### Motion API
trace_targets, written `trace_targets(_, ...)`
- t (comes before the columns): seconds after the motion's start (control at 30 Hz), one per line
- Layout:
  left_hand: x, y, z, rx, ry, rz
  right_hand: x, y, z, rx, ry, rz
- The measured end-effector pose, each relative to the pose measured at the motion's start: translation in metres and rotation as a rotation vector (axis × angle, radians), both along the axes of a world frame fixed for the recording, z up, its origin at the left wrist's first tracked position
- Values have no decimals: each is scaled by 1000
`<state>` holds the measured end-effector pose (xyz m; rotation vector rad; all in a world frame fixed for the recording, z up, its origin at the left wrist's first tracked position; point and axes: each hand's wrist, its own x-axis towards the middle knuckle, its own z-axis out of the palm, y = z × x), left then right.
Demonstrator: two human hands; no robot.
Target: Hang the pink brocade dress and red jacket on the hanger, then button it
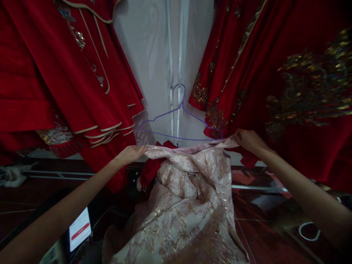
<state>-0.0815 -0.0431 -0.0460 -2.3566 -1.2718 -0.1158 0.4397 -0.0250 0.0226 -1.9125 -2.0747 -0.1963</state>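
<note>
A pale pink dress (189, 198) with gold floral brocade hangs down in front of me, held up by its top edge. My left hand (130, 153) is closed on the left corner of that edge. My right hand (247, 141) pinches the right corner at about the same height. A red garment (152, 167) bunches behind the dress near my left hand. Just above the dress edge, a thin purple wire hanger (180, 117) hangs against the white wall, bare of clothing.
Red embroidered gowns hang on both sides, left (63, 80) and right (288, 84), narrowing the gap around the hanger. A phone with a lit screen (79, 229) sits at lower left. Dark reddish floor tiles (264, 223) lie below, with a white cable loop (308, 233) at right.
</note>
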Motion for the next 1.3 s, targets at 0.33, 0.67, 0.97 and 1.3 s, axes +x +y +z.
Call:
trace_targets(0.33,130,3,50,30,-397,-421,-62,-57,38,-134,191,693)
trace_targets(0.67,162,10,22,-195,-589,-376,-17,-12,14,339,406,298)
trace_targets(0.97,158,-8,33,-266,-720,-426,22,-23,8,258,414,132)
trace_targets(1.3,187,-12,32,-330,-790,-491,-54,0,29,385,320,233)
